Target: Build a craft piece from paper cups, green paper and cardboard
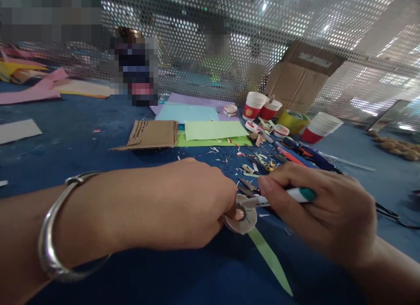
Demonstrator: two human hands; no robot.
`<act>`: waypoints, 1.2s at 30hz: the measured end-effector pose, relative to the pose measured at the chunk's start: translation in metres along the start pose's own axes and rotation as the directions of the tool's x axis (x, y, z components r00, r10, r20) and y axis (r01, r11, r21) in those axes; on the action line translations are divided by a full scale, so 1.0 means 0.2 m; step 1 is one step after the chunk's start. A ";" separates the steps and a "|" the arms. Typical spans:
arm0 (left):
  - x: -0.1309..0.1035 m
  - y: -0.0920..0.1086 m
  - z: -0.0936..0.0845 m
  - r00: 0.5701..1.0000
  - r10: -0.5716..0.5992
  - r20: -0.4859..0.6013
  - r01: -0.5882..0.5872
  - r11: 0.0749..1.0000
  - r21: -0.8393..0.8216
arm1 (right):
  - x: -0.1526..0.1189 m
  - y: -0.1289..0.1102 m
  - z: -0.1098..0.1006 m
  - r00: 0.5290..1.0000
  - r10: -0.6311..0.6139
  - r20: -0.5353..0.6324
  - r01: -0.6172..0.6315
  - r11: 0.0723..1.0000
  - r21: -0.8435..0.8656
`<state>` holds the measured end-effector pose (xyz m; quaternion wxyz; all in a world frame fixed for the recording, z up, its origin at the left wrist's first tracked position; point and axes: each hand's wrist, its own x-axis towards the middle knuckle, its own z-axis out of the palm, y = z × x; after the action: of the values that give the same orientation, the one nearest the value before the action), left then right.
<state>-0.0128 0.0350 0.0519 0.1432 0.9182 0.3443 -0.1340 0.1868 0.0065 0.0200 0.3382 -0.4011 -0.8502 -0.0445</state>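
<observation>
My left hand (177, 204), a metal bangle on its wrist, is closed with its fingertips pressed into a small, shallow white paper cup base (251, 219). Green lines mark the inside of this round piece. A pale green paper strip (271, 261) runs from its lower edge toward the front and ends in a point. Between thumb and fingers, my right hand (328, 213) grips a white marker (293, 194) with a green end. The marker's tip lies over the cup base by my left fingertips; whether it touches is unclear. Scissors (248, 185) lie just behind.
Paper scraps (252, 165) litter the blue table behind my hands. Beyond are cardboard (154, 133), green paper (213, 130), paper cups (254, 106), a yellow tape roll (292, 121) and stacked cups (323, 126). Several pens (292, 154) lie at the right. A perforated metal screen (183, 47) borders the back.
</observation>
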 end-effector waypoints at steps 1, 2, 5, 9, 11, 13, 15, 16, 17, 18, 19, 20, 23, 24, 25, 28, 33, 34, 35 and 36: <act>0.00 0.00 0.00 1.000 0.003 -0.002 -0.003 1.000 0.003 | 0.00 0.00 0.00 1.000 0.014 -0.007 -0.013 1.000 0.006; 0.00 0.00 0.00 1.000 0.006 -0.005 -0.006 1.000 0.002 | 0.01 0.00 0.00 1.000 0.023 -0.013 -0.023 1.000 0.011; 0.00 0.00 0.00 1.000 0.006 -0.001 -0.006 1.000 0.004 | 0.01 0.01 0.01 1.000 0.031 -0.007 -0.030 1.000 0.007; 0.01 0.00 0.00 1.000 -0.003 -0.002 0.003 1.000 -0.008 | 0.01 0.02 0.01 1.000 0.028 -0.003 -0.028 1.000 0.001; 0.01 0.00 0.00 1.000 -0.008 0.001 0.008 1.000 -0.019 | 0.01 0.03 0.01 1.000 0.017 -0.018 -0.017 1.000 0.014; 0.02 0.00 0.00 1.000 -0.014 0.008 0.014 1.000 -0.021 | 0.00 0.03 0.01 1.000 0.013 -0.020 -0.013 1.000 0.015; 0.01 0.00 -0.01 1.000 -0.009 0.006 0.010 1.000 -0.026 | 0.00 0.02 0.00 1.000 0.014 -0.004 -0.014 1.000 0.012; 0.01 0.00 -0.01 1.000 -0.004 0.002 0.004 1.000 -0.030 | 0.00 0.02 0.00 1.000 0.017 0.007 -0.017 1.000 0.013; 0.01 0.00 -0.01 1.000 0.001 0.001 -0.001 0.999 -0.033 | 0.01 0.02 0.00 1.000 0.019 0.018 -0.019 1.000 0.017; 0.01 0.00 -0.01 1.000 0.002 -0.001 -0.002 0.999 -0.033 | 0.01 0.02 0.00 1.000 0.018 0.026 -0.018 1.000 0.024; 0.01 0.00 0.00 1.000 0.001 -0.001 -0.001 0.999 -0.032 | 0.01 0.02 0.00 0.999 0.017 0.029 -0.018 0.999 0.027; 0.00 0.00 0.00 1.000 -0.003 0.000 0.003 1.000 -0.028 | 0.01 0.03 0.01 1.000 0.016 0.027 -0.017 0.999 0.027; 0.00 -0.01 0.01 1.000 0.003 -0.014 -0.003 1.000 -0.018 | 0.02 0.04 0.02 1.000 0.008 -0.012 -0.008 1.000 0.004; 0.00 -0.01 0.01 1.000 0.009 -0.016 -0.009 1.000 -0.018 | 0.02 0.04 0.02 1.000 0.011 -0.023 -0.011 1.000 -0.011; 0.00 -0.01 0.01 1.000 0.013 -0.015 -0.013 1.000 -0.016 | 0.02 0.04 0.02 0.999 0.014 -0.031 -0.015 1.000 -0.025; 0.00 -0.02 0.01 1.000 0.018 -0.016 -0.018 1.000 -0.011 | 0.02 0.04 0.03 0.999 0.014 -0.051 -0.015 1.000 -0.025; 0.00 -0.01 0.01 0.999 0.005 -0.050 -0.008 0.997 -0.075 | 0.01 0.04 0.04 0.996 0.072 -0.058 -0.068 0.996 0.064; 0.00 -0.01 0.01 0.998 0.006 -0.058 -0.011 0.996 -0.083 | 0.01 0.04 0.04 0.995 0.084 -0.052 -0.080 0.994 0.075; 0.00 -0.01 0.00 0.998 0.007 -0.057 -0.012 0.997 -0.082 | 0.02 0.04 0.05 0.995 0.090 -0.045 -0.086 0.993 0.086; 0.01 0.00 0.00 0.999 0.007 -0.044 -0.010 0.997 -0.073 | 0.02 0.04 0.05 0.995 0.093 -0.041 -0.088 0.992 0.095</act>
<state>-0.0119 0.0364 0.0516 0.1697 0.9165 0.3479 -0.1005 0.1856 0.0176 0.0133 0.3774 -0.4219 -0.8243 0.0012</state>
